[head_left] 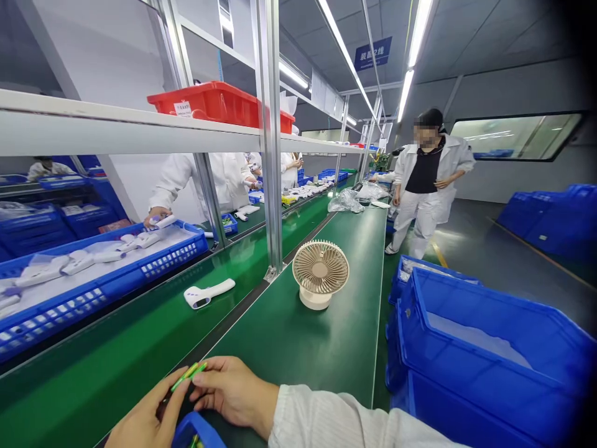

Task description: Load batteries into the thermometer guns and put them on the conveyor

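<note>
Pinching slim green-and-yellow pieces, long axis toward two o'clock, in closed fingertips of left hand and right hand.

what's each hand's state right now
Left hand: closed, pinching small green-yellow pieces.
Right hand: closed, fingertips gripping the other end of those pieces.

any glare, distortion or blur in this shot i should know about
Head view: the ceiling light is blown out and the green belt carries reflections; same view: dark shading swallows the right edge, and the blue bin looks stretched; head view again: the fan and held green-and-yellow sticks are readable, far details softer.
</note>
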Demonstrator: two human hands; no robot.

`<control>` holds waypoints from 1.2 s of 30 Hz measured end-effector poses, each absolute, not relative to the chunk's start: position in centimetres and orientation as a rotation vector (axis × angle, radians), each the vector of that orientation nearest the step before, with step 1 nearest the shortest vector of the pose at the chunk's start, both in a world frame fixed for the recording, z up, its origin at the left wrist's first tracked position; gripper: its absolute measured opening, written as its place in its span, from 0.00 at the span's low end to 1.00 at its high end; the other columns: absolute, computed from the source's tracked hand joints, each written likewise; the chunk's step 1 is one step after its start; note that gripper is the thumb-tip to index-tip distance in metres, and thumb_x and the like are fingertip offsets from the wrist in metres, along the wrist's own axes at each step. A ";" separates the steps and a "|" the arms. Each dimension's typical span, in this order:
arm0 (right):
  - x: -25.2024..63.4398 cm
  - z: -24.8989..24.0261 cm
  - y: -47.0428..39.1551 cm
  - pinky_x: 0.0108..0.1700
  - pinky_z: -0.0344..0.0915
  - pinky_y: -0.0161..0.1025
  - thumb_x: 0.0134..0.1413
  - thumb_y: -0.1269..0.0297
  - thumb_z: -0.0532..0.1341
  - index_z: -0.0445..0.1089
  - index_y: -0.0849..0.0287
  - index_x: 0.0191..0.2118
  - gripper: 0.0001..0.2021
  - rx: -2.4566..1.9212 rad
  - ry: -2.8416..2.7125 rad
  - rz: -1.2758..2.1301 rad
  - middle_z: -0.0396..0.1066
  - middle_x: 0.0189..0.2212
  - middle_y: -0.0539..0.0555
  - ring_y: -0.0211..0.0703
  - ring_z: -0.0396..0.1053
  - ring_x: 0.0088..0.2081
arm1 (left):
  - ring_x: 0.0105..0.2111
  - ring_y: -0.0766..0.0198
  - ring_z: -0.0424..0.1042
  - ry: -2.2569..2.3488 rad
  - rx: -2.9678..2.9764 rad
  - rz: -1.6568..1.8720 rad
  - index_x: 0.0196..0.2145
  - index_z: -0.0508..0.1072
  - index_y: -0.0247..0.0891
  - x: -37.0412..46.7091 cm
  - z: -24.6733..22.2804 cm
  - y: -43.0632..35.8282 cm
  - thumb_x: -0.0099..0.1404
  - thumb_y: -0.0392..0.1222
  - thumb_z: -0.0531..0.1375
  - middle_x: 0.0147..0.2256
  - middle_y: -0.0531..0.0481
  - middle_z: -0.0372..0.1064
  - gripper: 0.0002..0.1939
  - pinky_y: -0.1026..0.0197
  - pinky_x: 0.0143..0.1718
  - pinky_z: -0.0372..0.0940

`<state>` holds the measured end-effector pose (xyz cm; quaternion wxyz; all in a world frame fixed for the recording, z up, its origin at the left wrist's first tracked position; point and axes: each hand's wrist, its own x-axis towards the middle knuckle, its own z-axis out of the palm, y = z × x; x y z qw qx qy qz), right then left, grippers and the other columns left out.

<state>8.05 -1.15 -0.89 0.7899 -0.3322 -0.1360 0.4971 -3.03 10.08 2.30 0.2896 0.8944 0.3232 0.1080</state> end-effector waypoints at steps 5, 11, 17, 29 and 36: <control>7.7 -0.9 -1.5 0.26 0.65 0.29 0.33 0.59 0.77 0.74 0.66 0.37 0.23 -0.716 -0.292 1.011 0.72 0.27 0.52 0.35 0.69 0.26 | 0.41 0.53 0.74 0.778 2.418 0.304 0.50 0.73 0.45 -3.1 4.3 8.3 0.65 0.55 0.48 0.45 0.49 0.74 0.23 0.58 0.41 0.66; 7.7 -0.8 -1.9 0.27 0.66 0.30 0.39 0.61 0.75 0.73 0.63 0.39 0.21 -0.707 -0.299 1.003 0.72 0.28 0.50 0.35 0.70 0.27 | 0.49 0.54 0.69 0.700 2.396 0.364 0.53 0.70 0.40 -3.3 4.7 7.5 0.69 0.49 0.44 0.51 0.45 0.70 0.23 0.54 0.50 0.61; 7.6 -0.8 -1.9 0.25 0.62 0.29 0.40 0.60 0.74 0.73 0.62 0.37 0.19 -0.744 -0.322 0.985 0.71 0.28 0.49 0.33 0.67 0.26 | 0.40 0.54 0.73 0.748 2.361 0.291 0.52 0.67 0.41 -3.5 5.0 7.1 0.69 0.48 0.46 0.44 0.44 0.73 0.19 0.56 0.41 0.63; 7.4 -0.7 -2.0 0.24 0.58 0.29 0.39 0.63 0.74 0.75 0.64 0.35 0.16 -0.778 -0.347 0.973 0.70 0.28 0.50 0.32 0.64 0.26 | 0.28 0.59 0.70 0.720 2.403 0.274 0.45 0.69 0.41 -3.2 5.0 6.9 0.69 0.49 0.47 0.31 0.47 0.72 0.16 0.61 0.33 0.59; 7.6 -0.8 -2.0 0.26 0.62 0.30 0.42 0.58 0.73 0.71 0.61 0.43 0.22 -0.748 -0.261 0.989 0.70 0.28 0.49 0.34 0.68 0.27 | 0.30 0.61 0.67 0.705 2.400 0.384 0.45 0.69 0.40 -3.3 4.8 6.8 0.68 0.46 0.49 0.36 0.47 0.71 0.15 0.60 0.33 0.58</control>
